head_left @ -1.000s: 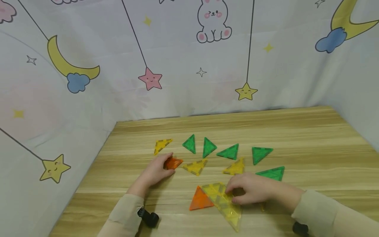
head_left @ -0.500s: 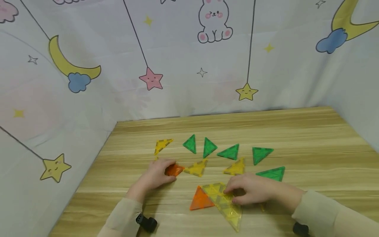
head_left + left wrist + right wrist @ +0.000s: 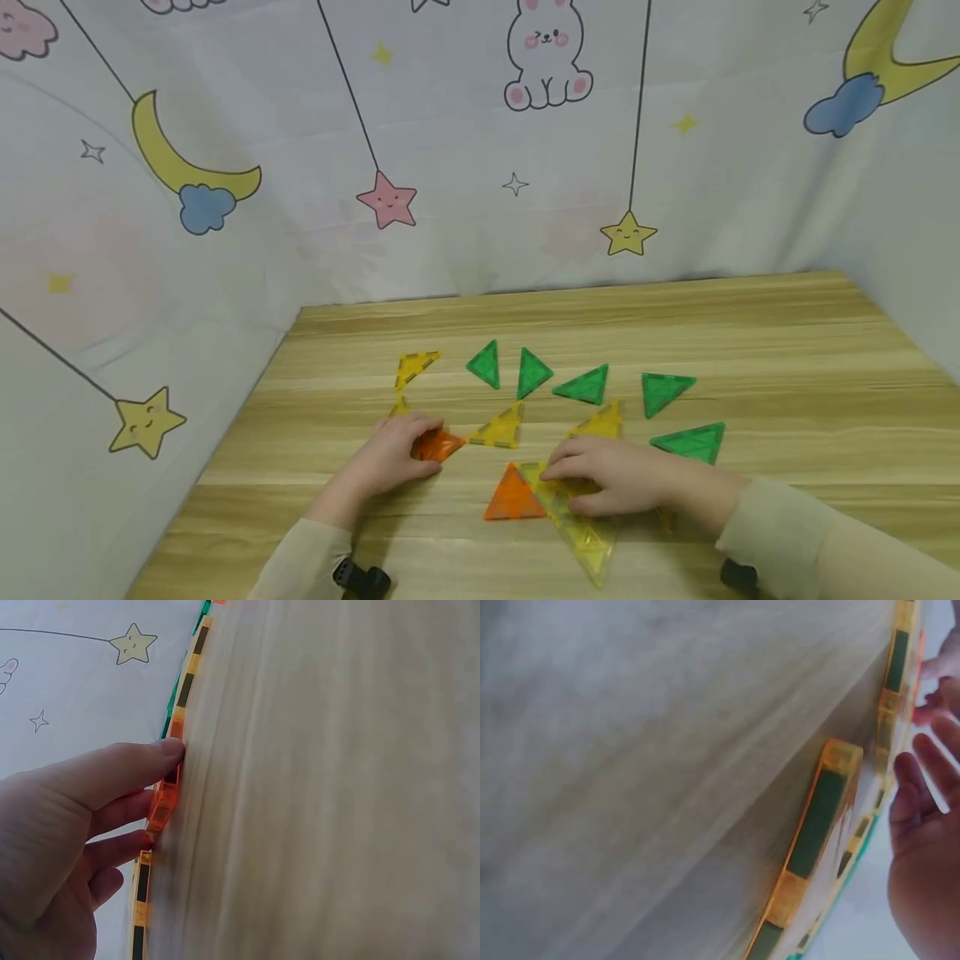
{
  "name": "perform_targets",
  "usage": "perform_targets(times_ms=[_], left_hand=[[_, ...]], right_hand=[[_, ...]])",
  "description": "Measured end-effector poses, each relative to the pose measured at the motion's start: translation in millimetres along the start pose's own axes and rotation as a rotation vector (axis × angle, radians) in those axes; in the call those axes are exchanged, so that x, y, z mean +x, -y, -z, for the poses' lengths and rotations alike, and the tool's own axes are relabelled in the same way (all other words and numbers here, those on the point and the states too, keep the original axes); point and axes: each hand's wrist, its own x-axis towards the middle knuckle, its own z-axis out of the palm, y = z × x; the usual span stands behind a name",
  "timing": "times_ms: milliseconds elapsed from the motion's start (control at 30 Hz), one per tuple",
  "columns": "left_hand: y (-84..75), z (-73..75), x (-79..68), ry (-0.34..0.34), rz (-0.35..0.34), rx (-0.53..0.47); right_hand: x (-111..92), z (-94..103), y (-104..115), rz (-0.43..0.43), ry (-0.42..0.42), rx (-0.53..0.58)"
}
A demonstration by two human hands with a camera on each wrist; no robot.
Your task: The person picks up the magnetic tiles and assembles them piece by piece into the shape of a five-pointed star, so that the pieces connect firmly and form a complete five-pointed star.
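Triangle tiles scattered on worktop (image 3: 787,358). Back row of tiles (image 3: 585,385) runs left to right, behind both hands. Left hand (image 3: 393,454) on small tile (image 3: 438,444), left of centre. Right hand (image 3: 611,475) on joined tile cluster (image 3: 581,533) at front; single tile (image 3: 512,496) touches cluster's left edge.

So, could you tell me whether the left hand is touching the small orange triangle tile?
Touching. In the left wrist view the left hand has thumb and fingers on the orange tile's edge; the head view agrees.
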Motion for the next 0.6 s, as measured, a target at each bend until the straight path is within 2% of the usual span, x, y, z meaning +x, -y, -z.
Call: perform_targets(times_ms=[67,167,300,400,600], left_hand=[[2.1,-1.0,-2.7,0.008,-0.008,-0.008],[3.3,-1.6,-6.2,0.025,-0.039,-0.020],[1.3,-1.4,-8.4,0.049,-0.129,-0.008],[-1.6,-1.5,-9.9,0.067,-0.183,-0.002],[-8.4,-2.5,-14.6,0.108,-0.208,-0.010]], right_hand=[[2,-0.6,0,0.013,0.013,-0.007],[1,-1.0,1,-0.031,0.037,0.028],[-1,0.1,1,-0.114,0.041,0.084],[-1,0.6,1,-0.136,0.029,0.102],[-2,0.5,2,-0.150,0.022,0.111]])
